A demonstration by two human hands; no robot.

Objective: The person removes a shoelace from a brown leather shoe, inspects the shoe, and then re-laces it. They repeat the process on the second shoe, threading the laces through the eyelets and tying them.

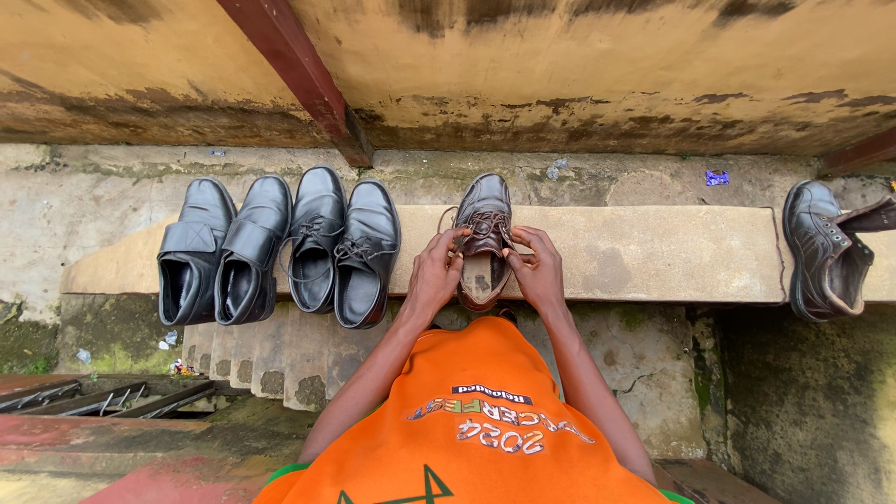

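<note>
A worn dark brown lace-up shoe (485, 219) stands on a concrete ledge (653, 252), toe pointing away from me. My left hand (437, 271) grips its left side near the opening and pinches a lace end. On the other side, my right hand (538, 269) holds the shoe's right edge, fingers at the laces. Both hands flank the shoe's open mouth.
Two black strap shoes (222, 250) and two black lace-up shoes (343, 250) stand in a row on the ledge to the left. Another dark shoe (823, 250) rests at the far right. A stained wall (579, 75) with a red beam (299, 75) rises behind. Concrete steps drop at lower left.
</note>
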